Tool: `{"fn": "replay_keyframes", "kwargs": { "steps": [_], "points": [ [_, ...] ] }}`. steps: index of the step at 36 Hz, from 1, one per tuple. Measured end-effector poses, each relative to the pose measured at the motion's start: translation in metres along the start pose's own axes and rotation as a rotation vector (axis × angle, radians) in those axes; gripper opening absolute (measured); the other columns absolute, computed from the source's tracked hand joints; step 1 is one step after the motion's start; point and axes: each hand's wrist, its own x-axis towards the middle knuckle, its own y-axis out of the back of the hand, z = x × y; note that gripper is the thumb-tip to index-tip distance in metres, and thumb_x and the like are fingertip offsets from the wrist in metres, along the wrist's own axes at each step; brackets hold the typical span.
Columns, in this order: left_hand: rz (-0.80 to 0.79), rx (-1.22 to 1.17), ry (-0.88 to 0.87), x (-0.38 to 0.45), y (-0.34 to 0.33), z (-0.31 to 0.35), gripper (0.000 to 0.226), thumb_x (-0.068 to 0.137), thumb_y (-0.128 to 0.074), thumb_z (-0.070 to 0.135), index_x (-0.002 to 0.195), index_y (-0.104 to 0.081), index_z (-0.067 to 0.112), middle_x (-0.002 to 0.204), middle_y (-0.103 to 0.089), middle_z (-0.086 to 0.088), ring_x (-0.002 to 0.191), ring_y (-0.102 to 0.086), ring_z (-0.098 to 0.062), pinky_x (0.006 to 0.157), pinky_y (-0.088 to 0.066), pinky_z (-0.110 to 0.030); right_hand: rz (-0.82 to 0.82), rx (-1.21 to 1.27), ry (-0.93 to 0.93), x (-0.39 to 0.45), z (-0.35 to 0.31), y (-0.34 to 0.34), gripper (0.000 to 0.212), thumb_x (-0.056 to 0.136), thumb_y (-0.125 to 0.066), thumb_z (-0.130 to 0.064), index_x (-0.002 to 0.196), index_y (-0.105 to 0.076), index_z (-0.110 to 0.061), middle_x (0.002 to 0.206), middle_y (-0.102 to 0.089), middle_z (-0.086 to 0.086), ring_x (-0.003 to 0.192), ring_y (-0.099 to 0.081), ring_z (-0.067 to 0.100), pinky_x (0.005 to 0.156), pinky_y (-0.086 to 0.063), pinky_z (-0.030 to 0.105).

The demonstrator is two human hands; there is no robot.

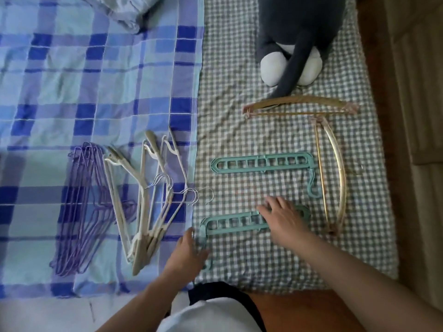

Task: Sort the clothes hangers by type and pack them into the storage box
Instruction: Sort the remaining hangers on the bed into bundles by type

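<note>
Two teal multi-hole hangers lie on the grey checked cloth (251, 116). The far teal hanger (261, 162) lies free, its hook pointing down at the right. My right hand (285, 219) rests on the near teal hanger (230, 224), fingers spread over its right half. My left hand (189, 248) touches that hanger's left end, where its hook shows. Purple wire hangers (81, 207) are piled at the left on the blue plaid sheet (72, 92). Beside them lies a heap of beige hangers (146, 204) with metal hooks. Two gold curved hangers (299, 105) (335, 176) lie at the right.
A dark grey and white plush toy (297, 39) sits at the top, its tail reaching the upper gold hanger. Wooden flooring (407, 116) runs along the right edge. A folded blue-grey cloth (119, 10) lies at the top left. No storage box is in view.
</note>
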Motion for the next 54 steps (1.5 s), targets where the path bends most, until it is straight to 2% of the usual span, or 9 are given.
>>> {"fn": "replay_keyframes", "kwargs": {
  "steps": [5, 9, 12, 21, 24, 41, 48, 52, 54],
  "points": [
    [0.14, 0.059, -0.009, 0.019, -0.023, 0.01, 0.102, 0.088, -0.071, 0.048, 0.158, -0.002, 0.021, 0.14, -0.038, -0.011, 0.127, -0.047, -0.034, 0.095, -0.049, -0.047, -0.027, 0.21, -0.034, 0.021, 0.006, 0.031, 0.087, 0.085, -0.051, 0.007, 0.155, -0.021, -0.034, 0.162, -0.002, -0.011, 0.149, -0.005, 0.025, 0.119, -0.021, 0.045],
    [0.187, 0.296, -0.16, 0.029, -0.025, 0.019, 0.062, 0.094, -0.066, 0.035, 0.143, -0.028, 0.027, 0.125, -0.039, -0.003, 0.108, -0.057, -0.031, 0.078, -0.055, -0.044, 0.239, 0.129, -0.16, 0.082, 0.037, 0.06, 0.092, 0.086, -0.055, 0.006, 0.157, -0.01, -0.03, 0.163, -0.005, -0.004, 0.15, -0.007, 0.029, 0.12, -0.024, 0.048],
    [0.15, 0.486, -0.22, 0.027, -0.021, 0.021, 0.04, 0.094, -0.059, 0.014, 0.124, -0.034, 0.025, 0.12, -0.042, -0.003, 0.097, -0.06, -0.03, 0.071, -0.053, -0.044, 0.158, 0.004, -0.247, 0.113, 0.067, 0.065, 0.086, 0.091, -0.065, -0.011, 0.157, -0.012, -0.023, 0.161, -0.016, 0.004, 0.147, -0.019, 0.034, 0.118, -0.027, 0.05],
    [-0.038, 0.19, -0.113, -0.008, 0.032, -0.001, 0.032, 0.083, -0.063, 0.009, 0.089, -0.035, 0.022, 0.078, -0.05, 0.002, 0.063, -0.045, -0.01, 0.048, -0.031, -0.025, 0.135, 0.137, -0.192, 0.071, 0.065, 0.081, 0.072, 0.091, -0.053, -0.064, 0.145, -0.031, -0.023, 0.138, -0.046, 0.004, 0.093, -0.058, 0.021, 0.064, -0.047, 0.034],
    [0.022, 0.145, -0.08, -0.032, 0.043, -0.004, 0.034, 0.081, -0.064, 0.006, 0.09, -0.034, 0.02, 0.072, -0.052, -0.002, 0.058, -0.046, -0.016, 0.055, -0.031, -0.038, 0.245, 0.392, -0.301, 0.043, 0.057, 0.076, 0.075, 0.09, -0.051, -0.069, 0.147, -0.03, -0.025, 0.134, -0.051, 0.003, 0.094, -0.061, 0.024, 0.072, -0.055, 0.04],
    [0.26, -0.339, 0.075, -0.007, -0.02, 0.093, 0.039, 0.097, -0.065, 0.031, 0.101, -0.034, 0.008, 0.078, -0.052, -0.005, 0.057, -0.05, -0.018, 0.046, -0.04, -0.031, 0.233, 0.889, -0.711, 0.018, -0.011, -0.002, 0.082, 0.095, -0.049, -0.061, 0.154, -0.018, -0.014, 0.152, -0.039, 0.008, 0.122, -0.054, 0.028, 0.084, -0.049, 0.034],
    [0.037, -0.12, 0.184, 0.02, -0.026, 0.124, 0.053, 0.099, -0.058, 0.03, 0.138, -0.026, 0.014, 0.12, -0.058, -0.011, 0.082, -0.063, -0.021, 0.061, -0.053, -0.029, 0.147, 1.017, -0.575, 0.017, -0.035, -0.001, 0.088, 0.095, -0.039, -0.068, 0.159, 0.0, -0.021, 0.166, -0.013, 0.004, 0.148, -0.027, 0.028, 0.113, -0.034, 0.044],
    [0.139, 0.057, 0.082, 0.009, -0.022, 0.116, 0.049, 0.099, -0.051, 0.026, 0.145, -0.037, 0.017, 0.139, -0.045, -0.014, 0.116, -0.055, -0.033, 0.094, -0.05, -0.042, 0.21, 1.072, -0.602, 0.019, -0.036, -0.002, 0.084, 0.095, -0.043, -0.066, 0.157, -0.004, -0.026, 0.163, -0.022, 0.005, 0.139, -0.042, 0.029, 0.098, -0.043, 0.04],
    [0.181, 0.081, -0.056, 0.0, -0.023, 0.113, 0.046, 0.099, -0.052, 0.023, 0.144, -0.044, 0.017, 0.14, -0.044, -0.008, 0.106, -0.057, -0.024, 0.085, -0.05, -0.037, 0.307, 1.101, -0.606, 0.02, -0.032, -0.004, 0.083, 0.092, -0.044, -0.07, 0.155, -0.009, -0.029, 0.155, -0.038, 0.005, 0.123, -0.056, 0.025, 0.086, -0.049, 0.034]
  ]
}}
